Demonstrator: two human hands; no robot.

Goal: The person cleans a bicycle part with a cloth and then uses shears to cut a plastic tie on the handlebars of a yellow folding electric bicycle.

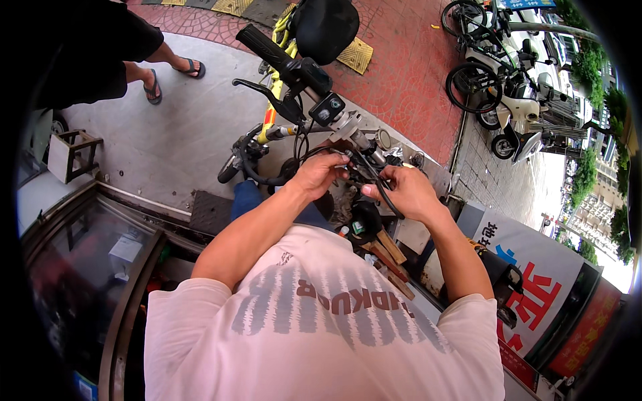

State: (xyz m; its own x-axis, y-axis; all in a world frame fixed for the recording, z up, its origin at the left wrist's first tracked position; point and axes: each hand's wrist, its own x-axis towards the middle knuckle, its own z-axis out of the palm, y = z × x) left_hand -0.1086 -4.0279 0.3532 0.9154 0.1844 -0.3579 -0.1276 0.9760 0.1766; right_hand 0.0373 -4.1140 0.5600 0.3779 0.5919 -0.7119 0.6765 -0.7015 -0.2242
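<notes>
In front of me stands an electric bike's handlebar, its black grip point(267, 48) pointing up and to the left. Beneath that grip sits a black brake lever point(259, 88), and further along the bar is a small control box point(328, 109). My left hand point(319, 176) is closed in a pinch among the dark wires below the bar; what lies between its fingertips is hidden. Opposite it, my right hand point(409, 192) has thumb and fingers closed around a black cable point(382, 186), which bends down past the thumb. A round, silvery part point(383, 139) shows just above the right hand.
Behind the handlebar are a yellow bike frame point(273, 100) and a black seat point(326, 30). A person in sandals point(154, 87) stands at the upper left. Wooden strips point(388, 257) lie below my hands. A glass-topped case point(87, 267) is left; parked scooters point(515, 117) stand right.
</notes>
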